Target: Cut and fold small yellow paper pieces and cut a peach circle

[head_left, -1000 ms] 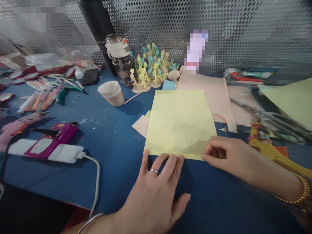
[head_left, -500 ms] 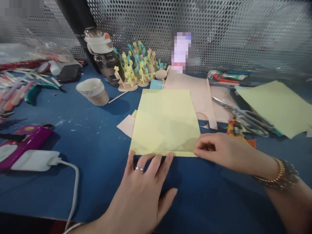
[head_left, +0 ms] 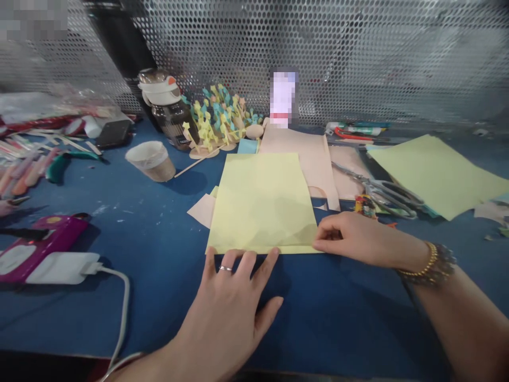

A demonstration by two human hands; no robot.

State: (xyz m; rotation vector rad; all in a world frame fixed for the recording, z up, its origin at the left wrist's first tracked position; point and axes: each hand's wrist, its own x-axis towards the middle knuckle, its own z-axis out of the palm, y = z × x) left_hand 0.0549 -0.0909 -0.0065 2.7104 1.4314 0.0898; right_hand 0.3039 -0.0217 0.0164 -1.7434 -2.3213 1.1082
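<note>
Here, flat on the counter (head_left: 318,318), a yellow sheet (head_left: 258,201), its near edge under the fingertips of the left hand (head_left: 222,307) and its near right corner at the right hand (head_left: 353,241). Along that near edge, between the two, a narrow strip (head_left: 296,249) marked off by a line.

Left hand loose and unclenched, fingers spread, thumb held out to the side, ring (head_left: 225,269) on one finger. Right hand half curled, thumb tip on the corner; pinching or merely pressing, impossible to tell. Bracelets (head_left: 431,265) on the right wrist.

Just beyond the left hand, poking out from the sheet's left side, a pale scrap (head_left: 202,210). Farther from the hands, behind the sheet, pink paper (head_left: 294,142) and a small blue piece (head_left: 247,146). Beyond the right hand, scissors (head_left: 382,191), then more yellow paper (head_left: 441,172) off to the right.

Ahead and left of the left hand, a cup (head_left: 157,164), with a thin stick (head_left: 191,165) close by; past these, paper stars (head_left: 217,119) and a bottle (head_left: 175,119). Well left of the left hand, a purple block (head_left: 66,241) and white cable (head_left: 126,297). Farthest from both, a blurred-out screen (head_left: 283,98) before metal mesh (head_left: 358,58).
</note>
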